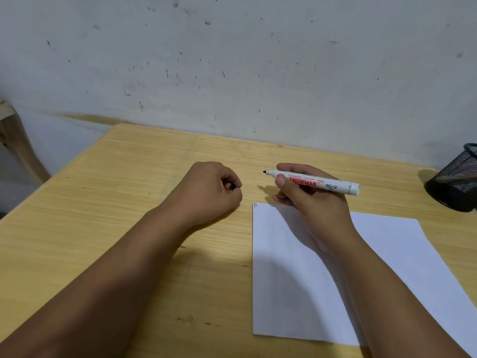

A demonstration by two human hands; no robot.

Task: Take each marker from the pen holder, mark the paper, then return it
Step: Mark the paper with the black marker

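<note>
Paper (309, 280) lay nearest, a white sheet on the right half of a pale wooden table (103, 228), its near edge close to the viewer. At its far left corner sat two tiny marks (255, 205), one red and one blue, side by side. Both bare forearms reached forward from the bottom of the view, the right one crossing above the sheet and casting a shadow on it.

Beyond the sheet's far edge, the right hand (307, 200) gripped a marker (312, 182), thumb on top and fingers curled beneath. The marker was white with red lettering, uncapped, held nearly level above the table, its dark tip pointing left and its blunt end pointing right. It was not touching the sheet.

To the left, apart from the sheet, the left hand (206, 189) rested as a fist on the bare table. A small black piece (232, 187) showed between its thumb and forefinger; it may have been the cap, though too little showed to be sure.

At the far right edge stood a black mesh holder (455, 182), partly cut off by the frame, well apart from both hands. Its contents could not be seen.

Behind the table rose a scuffed whitish wall (232, 60), and part of a wooden frame (15, 135) showed at far left.
</note>
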